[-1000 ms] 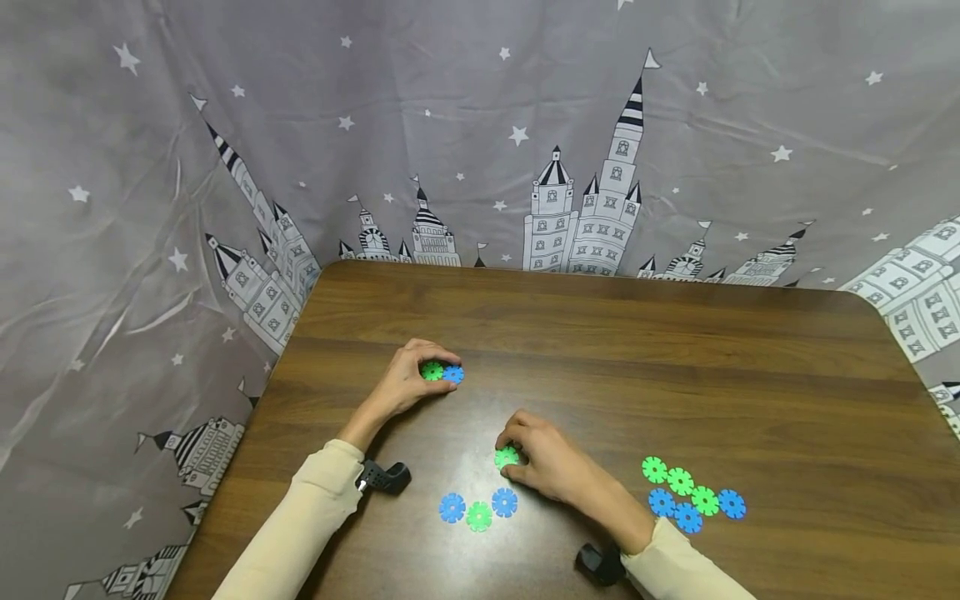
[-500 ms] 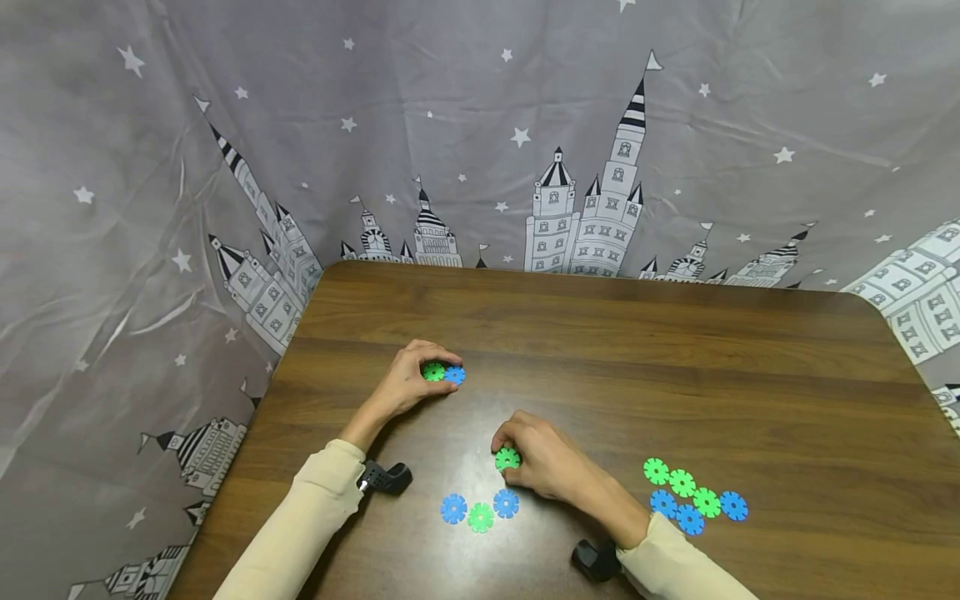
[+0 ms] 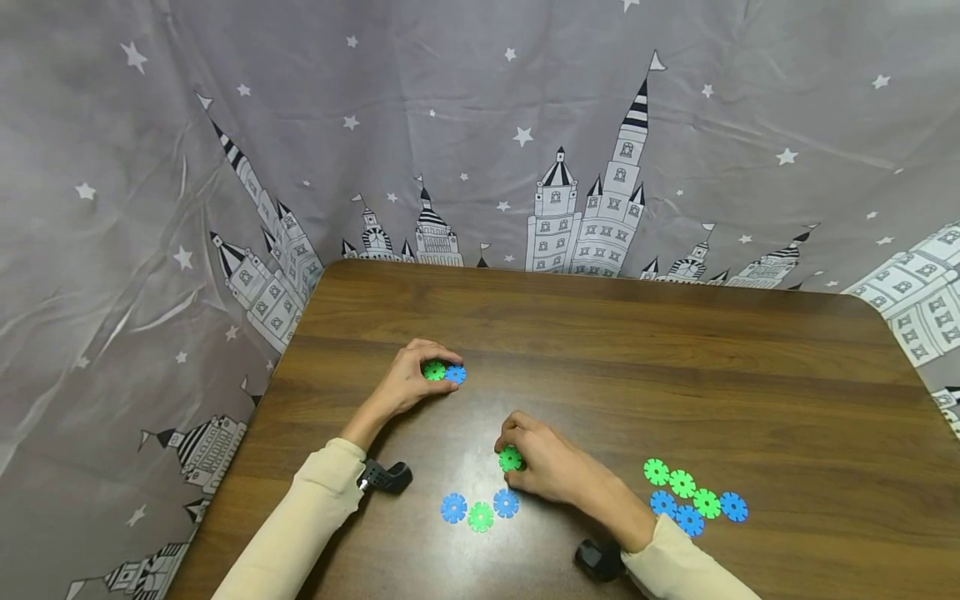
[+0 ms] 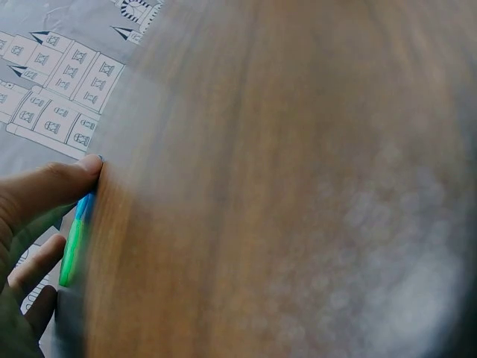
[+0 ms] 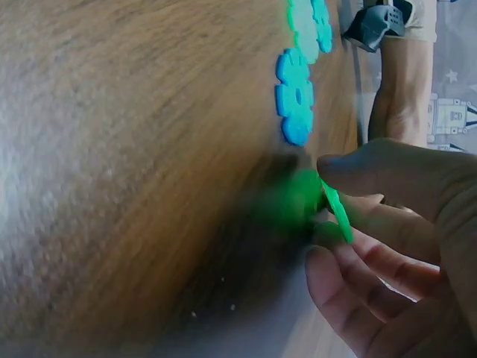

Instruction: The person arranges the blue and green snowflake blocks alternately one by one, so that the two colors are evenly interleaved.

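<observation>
Grips in the left hand (image 3: 405,379) a green disc (image 3: 437,376) and a blue disc (image 3: 458,379), set side by side over the far left part of the table (image 3: 600,350). Curls thumb and fingers round the pair, thumb along the near edge, fingers arched over the far edge.

Pinches in the right hand (image 3: 551,458) a second green disc (image 3: 512,462), nearer the body and right of the left-hand pair. Presses it between thumb and bent fingertips, tilted nearly edge-on in the right wrist view. Cannot tell whether touching the table, owing to green blur there.

Holds both hands well apart. Just below the right hand's disc, a trio of discs (image 3: 481,522), blue, green, blue. Farther right, beyond the right forearm, a cluster of six discs (image 3: 707,508), three green and three blue.
</observation>
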The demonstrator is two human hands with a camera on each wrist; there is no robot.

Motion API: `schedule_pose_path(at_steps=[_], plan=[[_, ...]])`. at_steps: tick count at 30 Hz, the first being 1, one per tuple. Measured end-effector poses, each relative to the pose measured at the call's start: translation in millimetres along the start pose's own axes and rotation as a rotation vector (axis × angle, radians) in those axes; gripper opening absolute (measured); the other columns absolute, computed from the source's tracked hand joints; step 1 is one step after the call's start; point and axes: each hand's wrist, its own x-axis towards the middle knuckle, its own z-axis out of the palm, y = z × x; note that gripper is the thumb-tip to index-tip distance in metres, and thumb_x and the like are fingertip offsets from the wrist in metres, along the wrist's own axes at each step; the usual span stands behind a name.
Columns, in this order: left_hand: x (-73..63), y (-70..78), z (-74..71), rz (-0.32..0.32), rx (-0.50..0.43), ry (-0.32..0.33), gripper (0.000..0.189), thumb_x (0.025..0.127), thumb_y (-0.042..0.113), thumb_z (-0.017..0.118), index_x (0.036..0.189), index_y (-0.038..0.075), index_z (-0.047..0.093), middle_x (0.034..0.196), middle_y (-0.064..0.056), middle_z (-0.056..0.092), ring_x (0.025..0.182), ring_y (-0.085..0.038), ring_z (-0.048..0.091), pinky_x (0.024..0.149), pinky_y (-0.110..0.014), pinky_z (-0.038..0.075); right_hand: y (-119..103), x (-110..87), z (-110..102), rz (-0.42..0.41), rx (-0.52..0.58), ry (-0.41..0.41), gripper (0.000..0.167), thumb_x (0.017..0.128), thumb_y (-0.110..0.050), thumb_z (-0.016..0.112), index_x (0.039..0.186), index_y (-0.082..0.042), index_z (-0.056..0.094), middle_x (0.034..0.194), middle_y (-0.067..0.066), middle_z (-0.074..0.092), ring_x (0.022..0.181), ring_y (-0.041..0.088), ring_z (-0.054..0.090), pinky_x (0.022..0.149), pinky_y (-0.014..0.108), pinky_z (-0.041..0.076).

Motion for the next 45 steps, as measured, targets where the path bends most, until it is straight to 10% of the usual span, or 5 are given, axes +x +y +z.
schedule_pose_path(at_steps=[45], plan=[[-0.3,1.2,0.6,-0.002,0.006,0.009,0.037,0.069,0.009,0.088,0.104,0.009,0.077,0.108,-0.008,0.069,0.109,-0.027,0.051,0.092,-0.043,0.038,6.4,-5.0,-6.8,-0.012,0.048,0.023,0.029,0.079,-0.004,0.072,0.108,-0.004,0.071,0.099,-0.002,0.057,0.079,0.008,0.055,0.068,0.020,0.048]])
